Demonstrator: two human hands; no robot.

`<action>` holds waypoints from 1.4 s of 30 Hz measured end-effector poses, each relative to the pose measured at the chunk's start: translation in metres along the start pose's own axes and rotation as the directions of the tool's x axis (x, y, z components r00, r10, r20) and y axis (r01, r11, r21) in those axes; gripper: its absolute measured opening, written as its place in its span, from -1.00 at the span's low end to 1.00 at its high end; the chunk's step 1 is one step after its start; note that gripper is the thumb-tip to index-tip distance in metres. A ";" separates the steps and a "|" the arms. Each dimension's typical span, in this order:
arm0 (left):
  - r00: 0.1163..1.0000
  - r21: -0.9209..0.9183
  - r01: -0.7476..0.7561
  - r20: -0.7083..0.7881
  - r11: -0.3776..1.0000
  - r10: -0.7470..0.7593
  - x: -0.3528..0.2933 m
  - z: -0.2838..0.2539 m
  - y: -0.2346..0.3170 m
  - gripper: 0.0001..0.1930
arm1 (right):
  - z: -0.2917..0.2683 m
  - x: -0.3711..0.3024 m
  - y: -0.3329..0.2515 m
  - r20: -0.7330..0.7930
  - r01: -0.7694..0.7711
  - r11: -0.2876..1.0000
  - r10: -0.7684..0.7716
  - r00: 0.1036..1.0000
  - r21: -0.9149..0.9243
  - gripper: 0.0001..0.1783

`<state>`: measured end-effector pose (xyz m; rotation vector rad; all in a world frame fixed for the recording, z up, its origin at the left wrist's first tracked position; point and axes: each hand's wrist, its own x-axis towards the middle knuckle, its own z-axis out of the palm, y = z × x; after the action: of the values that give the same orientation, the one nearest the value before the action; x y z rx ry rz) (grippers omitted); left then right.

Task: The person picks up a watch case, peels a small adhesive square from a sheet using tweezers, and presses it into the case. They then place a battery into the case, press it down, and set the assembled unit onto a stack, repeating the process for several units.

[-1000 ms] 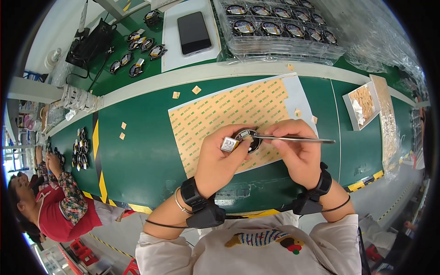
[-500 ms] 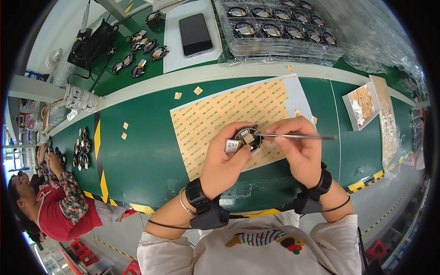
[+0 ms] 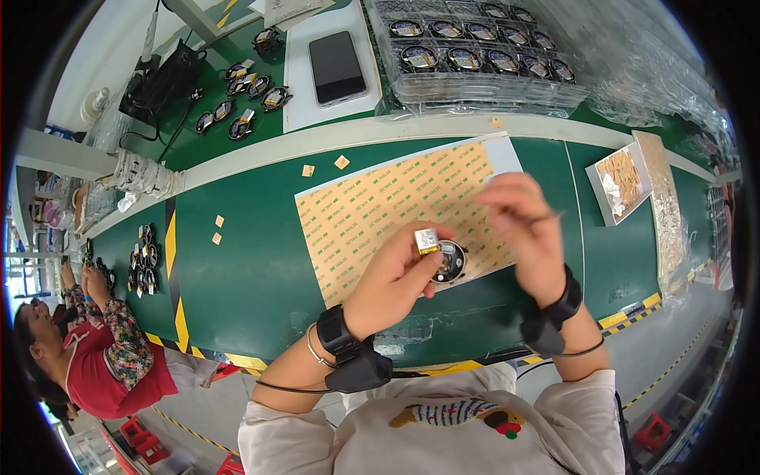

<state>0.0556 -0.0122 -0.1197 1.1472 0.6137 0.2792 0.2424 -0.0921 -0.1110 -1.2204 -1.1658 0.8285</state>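
Observation:
Over the sheet, my left hand [image 3: 396,269] grips a round black electronic module [image 3: 451,263] by its side, thumb near its inner face. A small silver-white battery [image 3: 427,241] with a yellow end sticks up beside the thumb. My right hand [image 3: 518,226] is raised to the right of the module, apart from it and smeared by motion. Its fingers are closed on metal tweezers [image 3: 552,215], of which only a blurred end shows. Below both hands lies a tan adhesive sheet [image 3: 380,210] with green print.
Loose tan squares [image 3: 341,162] dot the green table [image 3: 237,277]. Black modules [image 3: 143,261] lie at left, with more on the shelf beside a phone [image 3: 337,67]. Clear trays [image 3: 483,83] of modules stand at the back; a white box [image 3: 620,184] is at right. A co-worker [image 3: 103,348] sits at left.
My right hand has lifted away from the module, up and to the right. My left hand has shifted the module slightly right and turned it, so the battery now stands upward.

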 end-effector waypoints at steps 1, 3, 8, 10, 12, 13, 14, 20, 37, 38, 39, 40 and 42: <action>1.000 0.065 0.006 0.022 0.998 -0.008 -0.001 0.000 -0.001 -0.75 | 0.014 0.000 -0.007 0.068 -0.018 0.985 0.030 0.997 -0.169 -0.82; 0.998 0.128 0.007 0.055 0.992 -0.014 0.000 0.001 -0.005 -0.76 | 0.028 -0.003 -0.004 0.105 0.102 0.948 -0.073 0.992 -0.301 -0.80; 0.998 0.056 -0.055 0.032 0.997 0.054 0.004 -0.001 -0.013 -0.72 | 0.025 -0.006 0.002 0.144 0.291 0.813 -0.252 0.957 -0.504 -0.73; 0.996 -0.055 -0.044 -0.078 0.997 0.040 0.005 0.001 -0.007 -0.71 | 0.023 -0.007 0.001 0.106 0.272 0.826 -0.253 0.962 -0.494 -0.72; 0.992 -0.086 -0.074 -0.108 0.994 0.065 0.005 0.002 -0.006 -0.71 | 0.024 -0.008 -0.004 0.037 0.135 0.870 -0.133 0.990 -0.474 -0.78; 0.986 -0.117 -0.105 -0.139 0.988 0.088 0.005 0.003 -0.006 -0.72 | 0.025 -0.009 -0.005 0.004 0.064 0.885 -0.070 0.998 -0.460 -0.80; 0.979 -0.148 -0.135 -0.171 0.980 0.109 0.006 0.004 -0.006 -0.73 | 0.026 -0.011 -0.005 0.004 0.064 0.886 -0.070 0.998 -0.460 -0.80; 0.962 -0.045 -0.170 -0.226 0.984 0.156 0.005 0.008 -0.006 -0.74 | 0.037 -0.016 0.003 -0.108 -0.217 0.976 0.218 0.970 0.018 -0.87; 0.951 -0.235 -0.291 -0.176 0.927 0.254 0.002 0.024 -0.006 -0.61 | 0.044 -0.020 0.014 -0.262 0.012 0.999 -0.002 0.965 0.037 -0.89; 0.947 -0.234 -0.301 -0.184 0.924 0.262 0.002 0.025 -0.007 -0.61 | 0.043 -0.019 0.014 -0.260 0.012 0.999 -0.002 0.966 0.037 -0.89; 0.947 -0.234 -0.302 -0.185 0.924 0.262 0.001 0.025 -0.006 -0.61 | 0.042 -0.019 0.014 -0.239 0.022 1.000 -0.026 0.971 -0.021 -0.89; 0.939 -0.217 -0.321 -0.197 0.922 0.281 0.001 0.025 -0.006 -0.61 | 0.040 -0.019 0.014 -0.217 0.033 0.996 -0.050 0.975 -0.079 -0.89; 0.923 -0.181 -0.358 -0.219 0.916 0.317 0.000 0.025 -0.006 -0.61 | 0.040 -0.018 0.013 -0.193 0.046 0.990 -0.072 0.979 -0.135 -0.89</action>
<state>0.0699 -0.0334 -0.1180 1.0167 0.5290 0.7424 0.2009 -0.0959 -0.1297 -1.3361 -1.1007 0.5798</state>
